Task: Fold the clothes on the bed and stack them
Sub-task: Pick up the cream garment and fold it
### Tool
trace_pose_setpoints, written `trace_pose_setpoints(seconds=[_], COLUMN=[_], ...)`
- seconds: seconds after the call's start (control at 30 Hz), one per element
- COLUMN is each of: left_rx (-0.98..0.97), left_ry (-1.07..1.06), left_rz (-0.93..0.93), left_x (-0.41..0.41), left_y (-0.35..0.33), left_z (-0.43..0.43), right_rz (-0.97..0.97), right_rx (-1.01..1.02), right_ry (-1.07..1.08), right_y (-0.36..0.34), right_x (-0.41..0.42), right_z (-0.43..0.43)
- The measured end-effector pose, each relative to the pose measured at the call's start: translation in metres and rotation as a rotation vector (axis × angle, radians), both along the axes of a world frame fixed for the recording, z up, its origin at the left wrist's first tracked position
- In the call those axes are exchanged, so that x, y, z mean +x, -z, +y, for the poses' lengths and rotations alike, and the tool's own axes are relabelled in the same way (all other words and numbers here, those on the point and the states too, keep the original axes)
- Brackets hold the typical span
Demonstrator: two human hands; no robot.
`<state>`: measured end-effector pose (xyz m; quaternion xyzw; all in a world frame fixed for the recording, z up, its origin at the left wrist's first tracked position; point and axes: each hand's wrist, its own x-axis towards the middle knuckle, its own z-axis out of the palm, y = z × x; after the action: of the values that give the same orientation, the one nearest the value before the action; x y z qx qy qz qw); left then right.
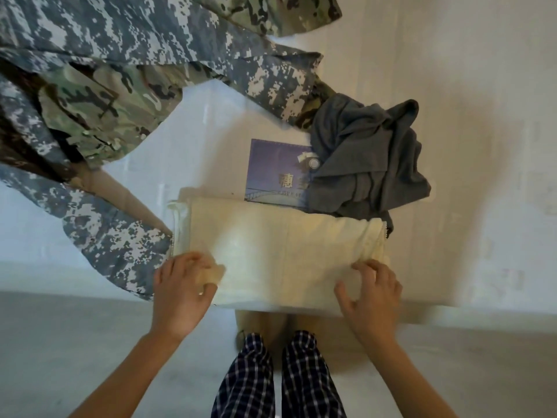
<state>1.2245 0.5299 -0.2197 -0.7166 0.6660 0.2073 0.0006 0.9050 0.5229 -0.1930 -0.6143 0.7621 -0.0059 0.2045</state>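
Observation:
A cream garment [277, 251] lies folded into a wide rectangle at the near edge of the white bed [470, 176]. My left hand [180, 291] pinches its near left corner with curled fingers. My right hand [370, 294] grips its near right edge, fingers curled into the cloth. A crumpled grey garment [367, 158] sits just behind the cream one on the right. Blue-grey digital camouflage clothes [114, 40] and a green camouflage jacket [99, 116] spread unfolded over the left and back of the bed.
A purple booklet [277, 173] lies flat between the cream and grey garments, partly covered by both. The grey floor [75, 351] runs along the bed's near edge, where my checked trouser legs [277, 381] stand.

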Motion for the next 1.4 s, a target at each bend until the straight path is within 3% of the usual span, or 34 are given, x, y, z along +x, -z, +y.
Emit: trace_pose_setpoints(seconds=[0.07, 0.13, 0.23, 0.27, 0.37, 0.53, 0.6, 0.7, 0.77, 0.83, 0.9, 0.93, 1.0, 1.1, 1.17, 1.27, 1.4], left_rx=[-0.063, -0.049, 0.146, 0.173, 0.161, 0.429, 0.541, 0.516, 0.372, 0.206, 0.149, 0.173, 0.268, 0.461, 0.496, 0.333, 0.479], left_ry=[-0.156, -0.360, -0.741, -0.786, -0.735, -0.897, -0.823, -0.688, -0.568, -0.486, -0.410, -0.346, -0.128, 0.093, -0.003, -0.311, -0.636], left_rz=[0.029, 0.092, 0.355, 0.361, 0.247, 0.577, 0.632, 0.642, 0.470, 0.250, 0.201, 0.201, 0.263, 0.511, 0.614, 0.613, 0.762], left_x=[-0.003, -0.008, -0.011, -0.010, -0.005, 0.011, 0.015, 0.012, -0.002, -0.031, -0.078, -0.104, -0.154, -0.194, -0.189, -0.170, -0.161], left_y=[0.001, 0.009, 0.023, 0.028, 0.037, 0.035, 0.027, 0.004, -0.017, -0.045, -0.077, -0.089, -0.103, -0.105, -0.092, -0.058, -0.022], left_z=[-0.010, -0.021, -0.035, -0.036, -0.030, -0.038, -0.041, -0.048, -0.051, -0.049, -0.044, -0.042, -0.032, -0.015, -0.010, -0.013, -0.031], right_rz=[0.033, 0.013, 0.000, 0.040, 0.137, 0.158, 0.137, 0.072, -0.124, -0.577, -1.043, -1.153, -1.138, -0.861, -0.757, -0.664, -0.506], right_rx=[-0.261, -0.319, -0.179, -0.071, 0.204, 0.205, 0.245, 0.295, 0.329, 0.430, 0.475, 0.473, 0.442, 0.197, 0.165, 0.258, 0.212], right_ry=[0.035, -0.123, -0.462, -0.537, -0.587, -0.592, -0.604, -0.574, -0.486, -0.172, 0.196, 0.287, 0.319, 0.424, 0.586, 0.740, 0.836], right_y=[-0.004, -0.001, 0.022, 0.034, 0.074, 0.087, 0.083, 0.072, 0.058, 0.026, -0.015, -0.032, -0.055, -0.052, -0.033, 0.000, 0.026], right_x=[0.008, 0.030, 0.073, 0.082, 0.083, 0.080, 0.077, 0.079, 0.081, 0.080, 0.074, 0.069, 0.054, 0.015, -0.014, -0.036, -0.047], right_z=[-0.015, -0.025, -0.026, -0.026, -0.018, -0.013, -0.017, -0.022, -0.030, -0.040, -0.046, -0.046, -0.042, -0.045, -0.048, -0.044, -0.035])
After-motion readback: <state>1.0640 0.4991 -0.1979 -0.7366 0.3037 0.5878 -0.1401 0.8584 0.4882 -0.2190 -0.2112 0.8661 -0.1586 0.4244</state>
